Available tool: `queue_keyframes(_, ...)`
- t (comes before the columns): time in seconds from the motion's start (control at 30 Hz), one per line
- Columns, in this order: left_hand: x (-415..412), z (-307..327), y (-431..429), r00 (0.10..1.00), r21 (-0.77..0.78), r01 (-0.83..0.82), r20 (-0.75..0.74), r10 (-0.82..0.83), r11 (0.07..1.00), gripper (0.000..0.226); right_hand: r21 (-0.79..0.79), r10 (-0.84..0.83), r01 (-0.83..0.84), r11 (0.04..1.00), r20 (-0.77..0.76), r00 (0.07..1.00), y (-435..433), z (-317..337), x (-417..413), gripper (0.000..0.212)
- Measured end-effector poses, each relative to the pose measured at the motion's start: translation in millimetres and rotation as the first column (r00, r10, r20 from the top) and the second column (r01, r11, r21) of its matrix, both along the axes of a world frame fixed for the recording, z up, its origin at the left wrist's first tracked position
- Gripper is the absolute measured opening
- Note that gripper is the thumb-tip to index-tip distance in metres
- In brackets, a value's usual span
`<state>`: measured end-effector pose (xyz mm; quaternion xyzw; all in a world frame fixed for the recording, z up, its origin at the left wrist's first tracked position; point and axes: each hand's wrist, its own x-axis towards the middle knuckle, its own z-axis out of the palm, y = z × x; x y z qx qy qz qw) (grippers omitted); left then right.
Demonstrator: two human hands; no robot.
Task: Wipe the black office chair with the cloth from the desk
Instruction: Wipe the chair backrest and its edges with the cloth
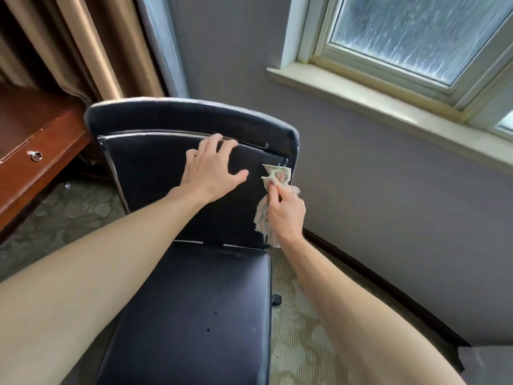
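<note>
**Backrest wipe under way: cloth at right edge, chair braced by left hand**

Head view, the only view supplied. The person is standing over the black office chair (155,173), facing its backrest.

The left hand (213,170) is lying spread on the upper backrest panel. Its fingers (211,143) are straight and splayed and are gripping nothing. The fingertips are reaching the pale seam under the top rail.

The right hand (283,212) is pinching the cloth (277,175), with its fingertips (273,190) curled round the bunched fabric. One wad is rising above those fingertips against the backrest's right edge. A loose tail is hanging below the hand, just beside the panel. The cloth is well apart from the desk (33,140), which is standing beyond the left fingers.

The seat (194,301) is lying below both hands.

Risks, as judgement:
- The cloth is bunched, so only a small patch is meeting the surface. Strokes may be leaving strips unwiped.
- The hanging tail could catch in the gap between panel and frame near the right fingertips, and so pull the cloth out of the pinch.
- An office chair tends to swivel or roll. Harder pressure from the right hand could turn it away unless the flat left hand is bearing down enough.
</note>
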<state>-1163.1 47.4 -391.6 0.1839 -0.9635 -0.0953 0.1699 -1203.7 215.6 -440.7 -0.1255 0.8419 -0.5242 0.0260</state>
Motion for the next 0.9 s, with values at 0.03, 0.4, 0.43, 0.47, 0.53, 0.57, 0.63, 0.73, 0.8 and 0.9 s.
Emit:
queue_keyframes(0.03, -5, 6, -2, 1.0, 0.012, 0.004, 0.001, -0.004, 1.0, 0.064, -0.013, 0.001, -0.001, 1.0, -0.006, 1.0, -3, 7, -4, 0.028)
queue_keyframes(0.4, -72, 51, -52, 0.996, -0.005, 0.02, 0.082, -0.02, 1.0, 0.065, 0.095, -0.045, 0.066, 0.993, -0.207, 0.977, -37, 55, -74, 0.031)
queue_keyframes(0.43, -81, 53, -59, 0.995, -0.011, 0.035, 0.094, -0.034, 0.999, 0.065, 0.114, -0.057, 0.084, 0.99, -0.216, 0.975, -44, 58, -82, 0.032)
queue_keyframes(0.47, -87, 54, -63, 0.993, -0.019, 0.048, 0.111, -0.046, 0.999, 0.067, 0.131, -0.069, 0.099, 0.986, -0.217, 0.974, -48, 59, -89, 0.033)
queue_keyframes(0.53, -101, 56, -74, 0.982, -0.012, 0.079, 0.174, -0.076, 0.997, 0.069, 0.171, -0.09, 0.128, 0.977, -0.213, 0.973, -57, 60, -103, 0.034)
queue_keyframes(0.57, -109, 58, -81, 0.972, 0.01, 0.099, 0.214, -0.099, 0.995, 0.067, 0.198, -0.096, 0.14, 0.97, -0.214, 0.972, -62, 60, -110, 0.034)
queue_keyframes(0.63, -124, 59, -91, 0.944, 0.089, 0.147, 0.284, -0.167, 0.985, 0.054, 0.243, -0.098, 0.156, 0.957, -0.234, 0.967, -69, 61, -120, 0.032)
queue_keyframes(0.73, -137, 60, -98, 0.92, 0.193, 0.188, 0.309, -0.241, 0.963, 0.032, 0.292, -0.055, 0.147, 0.945, -0.3, 0.952, -77, 61, -128, 0.027)
queue_keyframes(0.8, -139, 58, -98, 0.922, 0.216, 0.198, 0.289, -0.257, 0.956, 0.022, 0.283, -0.031, 0.139, 0.949, -0.355, 0.934, -80, 62, -129, 0.025)
queue_keyframes(0.9, -138, 60, -98, 0.93, 0.198, 0.195, 0.273, -0.245, 0.961, 0.022, 0.271, 0.019, 0.103, 0.957, -0.413, 0.91, -93, 67, -127, 0.025)
